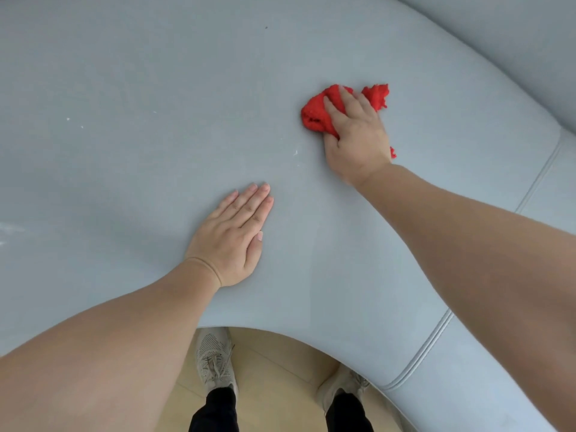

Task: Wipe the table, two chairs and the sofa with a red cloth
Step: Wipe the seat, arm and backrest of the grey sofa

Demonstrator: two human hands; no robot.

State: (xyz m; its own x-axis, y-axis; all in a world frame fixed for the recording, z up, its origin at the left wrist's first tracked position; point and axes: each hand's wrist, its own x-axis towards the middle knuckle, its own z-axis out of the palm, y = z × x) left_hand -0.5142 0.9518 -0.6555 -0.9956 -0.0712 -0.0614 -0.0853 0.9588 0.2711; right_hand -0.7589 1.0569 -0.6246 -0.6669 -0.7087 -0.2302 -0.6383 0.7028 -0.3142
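While the right hand [355, 132] grips the bunched cloth [314, 116] against the sofa [156, 73] seat, the wiping looks partway done: pale specks [295, 152] lie on the seat left of the cloth. Table and chairs are out of view, so their state cannot be told. The cloth sits under the curled fingers [347, 98], spilling past them. The left hand [233, 238] lies flat on the seat, holding nothing.

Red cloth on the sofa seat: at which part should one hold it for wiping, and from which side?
Grip the bunched middle of the red cloth from above, as the right hand does. It lies crumpled on the sofa seat, so the thick wad fills the palm; the loose corners at the far side would likely flop.
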